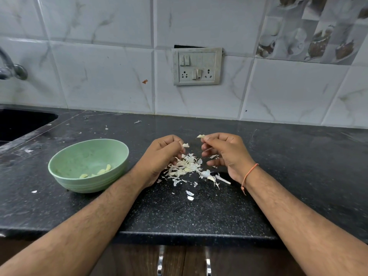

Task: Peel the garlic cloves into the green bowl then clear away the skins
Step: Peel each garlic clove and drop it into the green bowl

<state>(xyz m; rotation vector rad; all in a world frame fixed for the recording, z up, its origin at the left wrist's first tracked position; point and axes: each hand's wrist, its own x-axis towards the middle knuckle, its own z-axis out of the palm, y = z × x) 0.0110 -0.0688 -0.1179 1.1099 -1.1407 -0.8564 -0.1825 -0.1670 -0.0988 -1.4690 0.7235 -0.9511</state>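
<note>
On the black speckled stone counter (278,166), the pale green ribbed bowl (87,166) holds about three peeled garlic cloves (102,171), just left of the left hand (163,156) pinching a clove piece (185,145); the right hand (223,152) pinches a skin flake (200,136) above the papery white skin pile (187,168)

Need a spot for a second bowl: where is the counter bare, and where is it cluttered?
Bare counter lies right of the right hand, up to the wall. Another bare strip runs between the green bowl and the front edge. Crowded: the skin pile between both hands, left hand included, with loose flakes trailing toward the front edge.
</note>
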